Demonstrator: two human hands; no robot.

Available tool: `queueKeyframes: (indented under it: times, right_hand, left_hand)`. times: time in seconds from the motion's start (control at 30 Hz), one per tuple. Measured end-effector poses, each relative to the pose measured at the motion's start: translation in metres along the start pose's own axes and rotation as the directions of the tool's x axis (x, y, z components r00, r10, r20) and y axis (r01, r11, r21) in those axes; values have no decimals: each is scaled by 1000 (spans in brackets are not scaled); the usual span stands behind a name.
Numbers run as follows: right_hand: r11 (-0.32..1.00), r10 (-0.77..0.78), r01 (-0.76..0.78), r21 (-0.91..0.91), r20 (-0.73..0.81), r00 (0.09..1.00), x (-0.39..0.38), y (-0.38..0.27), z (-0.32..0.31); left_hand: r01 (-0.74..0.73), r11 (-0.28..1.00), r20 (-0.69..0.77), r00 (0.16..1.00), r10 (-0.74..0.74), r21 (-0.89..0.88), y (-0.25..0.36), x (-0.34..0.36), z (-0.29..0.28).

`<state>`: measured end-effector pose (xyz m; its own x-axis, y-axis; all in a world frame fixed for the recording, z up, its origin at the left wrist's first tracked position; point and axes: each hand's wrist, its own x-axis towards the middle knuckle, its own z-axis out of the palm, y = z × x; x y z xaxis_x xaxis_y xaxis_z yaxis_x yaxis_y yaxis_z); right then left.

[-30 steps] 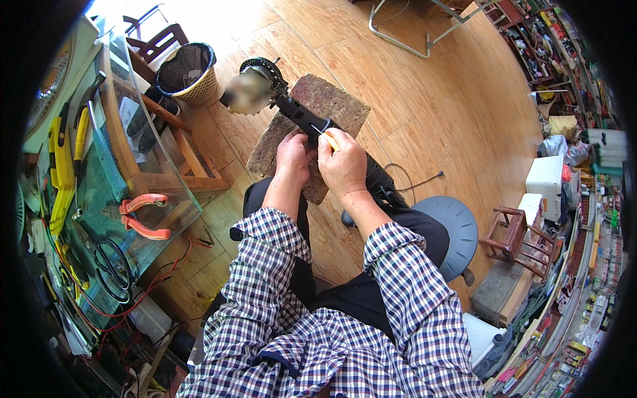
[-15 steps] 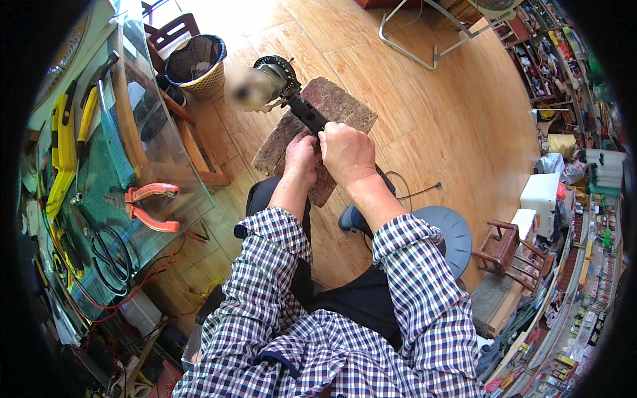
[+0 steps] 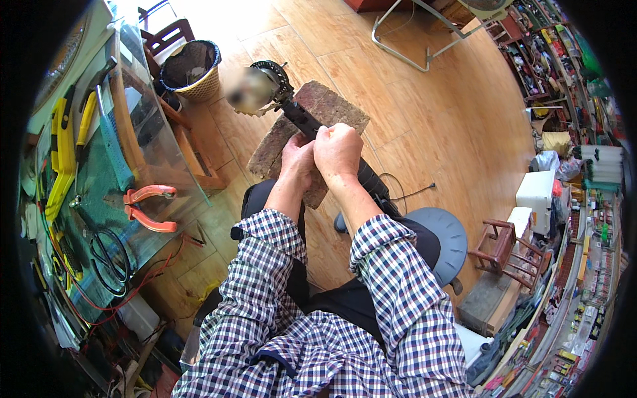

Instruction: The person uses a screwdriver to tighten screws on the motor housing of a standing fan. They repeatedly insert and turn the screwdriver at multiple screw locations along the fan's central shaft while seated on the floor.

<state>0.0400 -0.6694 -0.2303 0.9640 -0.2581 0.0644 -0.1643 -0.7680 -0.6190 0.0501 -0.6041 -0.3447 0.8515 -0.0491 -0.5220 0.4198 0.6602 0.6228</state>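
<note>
A long black device (image 3: 302, 119) with a round, toothed dark ring (image 3: 273, 73) at its far end lies slantwise in front of me; its exact kind does not show. Inside the ring is a pale part, blurred. My right hand (image 3: 338, 152) is closed over the black body, thumb and fingers drawn together. Just left of it and touching it, my left hand (image 3: 296, 161) is closed at the body's side, its fingertips hidden. The body continues past my right wrist toward my right knee. Below the hands is a rough brown slab (image 3: 332, 109).
To the left, a glass-topped table (image 3: 159, 212) bears red-handled pliers (image 3: 151, 207), scissors (image 3: 109, 262) and yellow-handled tools. A woven basket (image 3: 199, 86) stands beyond. At right are a round grey stool (image 3: 438, 239), a small wooden chair (image 3: 494, 245) and crowded shelves (image 3: 584, 285).
My right hand has shifted slightly left, closer to the left hand. More of the black body now shows beyond my right wrist. My right knee has come into view beside the stool.
</note>
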Motion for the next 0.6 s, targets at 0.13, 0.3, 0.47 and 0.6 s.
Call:
queueKeyframes:
  times: [0.13, 0.3, 0.47, 0.6]
  right_hand:
    - [994, -43, 49, 100, -60, 997, -9, 21, 4]
    - [945, -1, 48, 322, -143, 990, -26, 70, -1]
    - [937, 36, 6, 349, -113, 993, -19, 88, -12]
    - [958, -24, 60, 282, -129, 991, -11, 81, -23]
  left_hand:
    - [-45, 997, 4, 999, 45, 57, -2, -3, 4]
    - [-43, 972, -29, 998, 51, 230, 0, 1, -5]
    - [-46, 975, -14, 999, 51, 217, 5, -5, -7]
    - [-41, 975, -28, 998, 48, 217, 6, -7, -5]
